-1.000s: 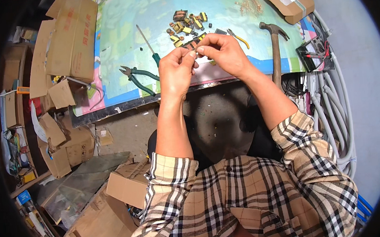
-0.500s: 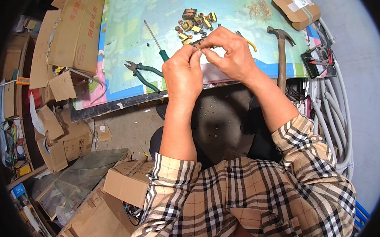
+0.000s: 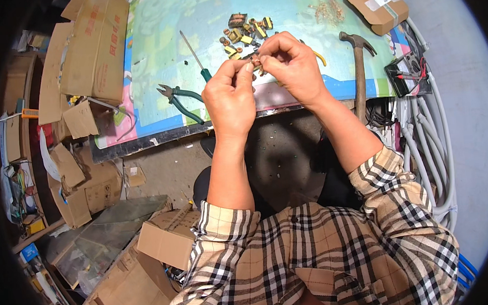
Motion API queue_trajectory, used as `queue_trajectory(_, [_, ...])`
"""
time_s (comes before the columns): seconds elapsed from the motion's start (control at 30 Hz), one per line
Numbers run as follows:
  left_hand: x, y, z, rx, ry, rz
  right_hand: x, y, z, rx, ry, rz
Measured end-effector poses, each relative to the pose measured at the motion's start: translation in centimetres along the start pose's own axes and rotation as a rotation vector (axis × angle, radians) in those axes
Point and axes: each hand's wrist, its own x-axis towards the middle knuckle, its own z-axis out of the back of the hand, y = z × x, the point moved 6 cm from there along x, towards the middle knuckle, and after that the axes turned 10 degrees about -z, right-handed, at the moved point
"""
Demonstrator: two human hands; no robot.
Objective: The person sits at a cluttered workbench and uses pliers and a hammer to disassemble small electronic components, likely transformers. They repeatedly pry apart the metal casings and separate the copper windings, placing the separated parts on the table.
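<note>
Between the fingertips of both hands is a small copper-coloured wire coil (image 3: 256, 62), partly hidden by the fingers. My left hand (image 3: 229, 102) pinches it from the left, thumb against forefinger. From the other side my right hand (image 3: 294, 71) grips it, also with thumb and forefinger closed. Just beyond the hands lies a pile of small coils and transformers (image 3: 246, 39), some wrapped in yellow tape. Left of my left hand rest a screwdriver (image 3: 206, 75) with a green handle and green-handled cutting pliers (image 3: 181, 97), jaws apart. A tool with a yellow handle (image 3: 321, 58) is partly covered by my right hand.
A claw hammer (image 3: 360, 72) lies at the table's right, near a black meter (image 3: 408, 73) with red leads. Copper wire scraps (image 3: 329, 11) and a small carton (image 3: 377, 7) are at the far right. A tall cardboard box (image 3: 92, 53) borders the left edge.
Both hands have turned slightly, so the copper coil between the fingertips now shows more. The whole view has shifted a little; the tools keep their places on the table.
</note>
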Motion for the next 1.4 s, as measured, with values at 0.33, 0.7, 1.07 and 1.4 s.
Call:
queue_trajectory(0.33, [-0.2,-2.0,0.3,0.412,0.043,-0.307,0.0,0.0,-0.3,-0.118,0.149,-0.044])
queue_trajectory(0.7, [-0.4,-0.7,0.2,0.042,0.076,0.029,-0.9,3.0,0.6,-0.281,0.023,0.23])
queue_trajectory(1.07, [-0.4,1.0,0.5,-0.251,0.111,0.223,0.9,-1.0,1.8,-0.071,0.218,-0.264])
queue_trajectory(1.4, [-1.0,1.5,-0.5,-0.749,0.19,0.425,0.6,-0.3,2.0,0.157,0.208,-0.302])
